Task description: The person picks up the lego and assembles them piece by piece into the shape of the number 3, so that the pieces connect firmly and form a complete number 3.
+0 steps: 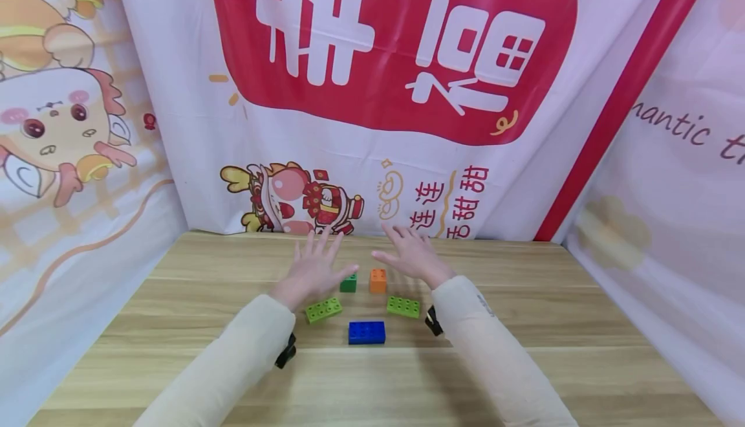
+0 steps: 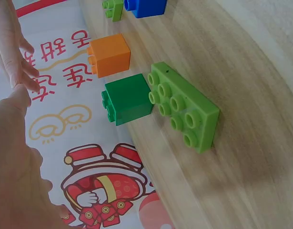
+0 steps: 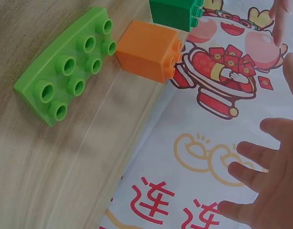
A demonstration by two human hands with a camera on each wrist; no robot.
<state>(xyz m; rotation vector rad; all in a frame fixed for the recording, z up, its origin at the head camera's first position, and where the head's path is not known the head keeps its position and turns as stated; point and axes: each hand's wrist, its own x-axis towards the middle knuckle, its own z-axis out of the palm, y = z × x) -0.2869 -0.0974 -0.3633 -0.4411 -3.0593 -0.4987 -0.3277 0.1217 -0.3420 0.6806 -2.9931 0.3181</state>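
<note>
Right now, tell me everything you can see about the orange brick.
The orange brick is plain and nearly cube-shaped, with four round studs, and looks like smooth plastic. It stands studs up on the wood-grained table. In the head view it sits right of the dark green brick, with a gap, and close to a lime brick, apparently apart. Only the table visibly touches it.

Bright, even light fills the head view, casting soft shadows on the bench [image 1: 326, 388]; both wrist views look dimmer and slightly hazy.
</note>
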